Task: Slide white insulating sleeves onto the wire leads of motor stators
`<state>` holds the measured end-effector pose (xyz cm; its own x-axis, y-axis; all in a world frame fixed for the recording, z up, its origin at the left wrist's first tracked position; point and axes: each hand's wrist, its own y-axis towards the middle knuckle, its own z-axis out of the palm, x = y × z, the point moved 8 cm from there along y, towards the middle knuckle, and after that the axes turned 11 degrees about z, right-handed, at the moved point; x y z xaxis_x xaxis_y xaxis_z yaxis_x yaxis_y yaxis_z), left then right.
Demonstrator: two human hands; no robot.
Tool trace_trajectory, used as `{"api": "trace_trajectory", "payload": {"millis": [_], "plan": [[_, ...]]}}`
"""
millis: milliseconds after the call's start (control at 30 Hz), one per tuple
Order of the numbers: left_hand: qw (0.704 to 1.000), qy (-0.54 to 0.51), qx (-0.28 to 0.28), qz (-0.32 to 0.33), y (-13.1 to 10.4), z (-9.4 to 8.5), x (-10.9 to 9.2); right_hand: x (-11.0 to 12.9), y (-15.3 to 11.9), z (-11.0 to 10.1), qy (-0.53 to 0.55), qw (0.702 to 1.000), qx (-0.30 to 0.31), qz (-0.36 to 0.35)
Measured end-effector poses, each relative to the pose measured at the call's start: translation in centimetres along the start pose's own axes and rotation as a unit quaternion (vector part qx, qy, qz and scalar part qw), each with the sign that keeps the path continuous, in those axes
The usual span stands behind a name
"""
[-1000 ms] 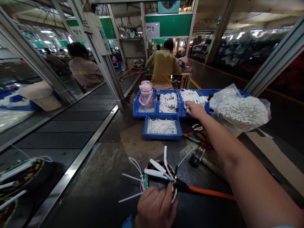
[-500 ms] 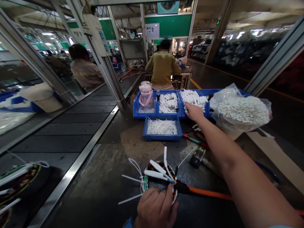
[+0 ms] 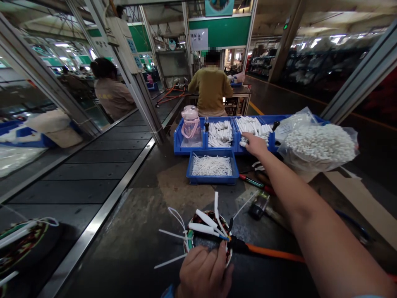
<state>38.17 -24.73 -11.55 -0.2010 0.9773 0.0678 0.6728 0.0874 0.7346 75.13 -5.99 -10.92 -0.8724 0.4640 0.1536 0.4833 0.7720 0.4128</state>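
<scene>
A wound ring (image 3: 190, 240) with thick white sleeves (image 3: 200, 227), thin white ties and blue and yellow wires lies on the dark bench. An orange cable (image 3: 273, 252) runs from its right side. My left hand (image 3: 203, 269) is curled over the ring's near edge, fingertips by the wire joint; its grip is partly hidden. My right hand (image 3: 254, 145) reaches into a blue bin of white sleeves (image 3: 252, 126), its fingers closed around a short white sleeve (image 3: 242, 144) at the near side of the pile.
A blue tray (image 3: 212, 179) of thin white ties stands before the bins. Beside them are a pink bottle (image 3: 190, 126) and a bag of white sleeves (image 3: 321, 145). Tools lie under my right forearm. Left is a conveyor (image 3: 77, 190) with wound parts; a person (image 3: 214, 91) sits ahead.
The wound parts on the conveyor have shifted toward the lower left. My right hand has moved only slightly at the bin. My left hand stays at the ring. The person ahead has shifted a little left.
</scene>
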Motion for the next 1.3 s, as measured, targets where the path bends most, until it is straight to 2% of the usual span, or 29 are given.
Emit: {"api": "trace_trajectory", "payload": {"millis": [433, 667, 867, 967, 1067, 1167, 1300], "plan": [[1.0, 0.001, -0.001, 0.01, 0.0, 0.1, -0.1, -0.3, 0.1, -0.1, 0.075, 0.994, -0.074, 0.02], [1.0, -0.01, 0.01, -0.005, 0.1, 0.0, 0.0, -1.1, -0.7, -2.0, 0.137, 0.983, -0.119, 0.003], [1.0, -0.009, 0.027, -0.007, -0.1, 0.2, -0.1, -1.1, -1.9, -4.4, 0.182, 0.971, -0.157, -0.01], [1.0, -0.014, 0.021, 0.006, -0.1, 0.1, -0.1, -0.8, -3.8, -6.0, 0.192, 0.967, -0.167, -0.02], [1.0, -0.015, 0.018, 0.018, -0.2, 0.1, -0.2, -0.2, -7.2, -7.2, 0.187, 0.971, -0.146, -0.037], [0.999, -0.015, 0.02, 0.025, -0.3, 0.2, -0.2, 0.9, -11.6, -7.2, 0.148, 0.984, -0.075, -0.068], [0.999, -0.005, 0.018, 0.033, -0.3, 0.2, -0.4, 3.1, -17.2, -5.6, 0.054, 0.988, 0.038, -0.139]]}}
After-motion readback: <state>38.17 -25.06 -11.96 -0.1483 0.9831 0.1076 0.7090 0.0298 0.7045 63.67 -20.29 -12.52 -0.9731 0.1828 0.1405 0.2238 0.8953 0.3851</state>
